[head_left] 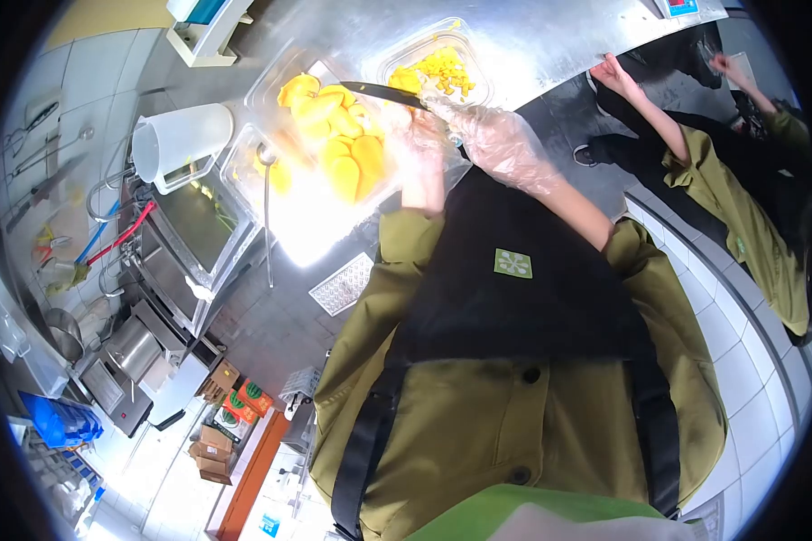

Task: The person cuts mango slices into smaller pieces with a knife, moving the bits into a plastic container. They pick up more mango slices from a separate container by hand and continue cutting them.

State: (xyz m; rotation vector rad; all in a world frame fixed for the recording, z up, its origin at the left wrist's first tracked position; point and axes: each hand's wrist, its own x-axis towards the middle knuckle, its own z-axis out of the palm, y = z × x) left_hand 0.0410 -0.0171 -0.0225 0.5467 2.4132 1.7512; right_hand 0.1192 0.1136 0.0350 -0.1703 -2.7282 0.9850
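My right hand [492,140], in a clear plastic glove, is closed round the handle of a dark-bladed knife [383,92]. The blade points left, across the top of my gloved left hand [417,140]. Against the blade's far side is a yellow mango piece [406,79], which my left hand appears to grip; glare and the knife hide its fingertips. Just beyond my hands, a clear container [484,54] holds small mango cubes [447,68]. To the left, peeled mango pieces [334,113] lie heaped in a clear tub, partly washed out by bright light.
A long-handled spoon [267,216] rests at the left container's edge, near a translucent pitcher [185,140]. The metal counter [550,41] runs along the back. Another person's hand [615,77] touches its edge at right. A white stand [206,36] is at upper left.
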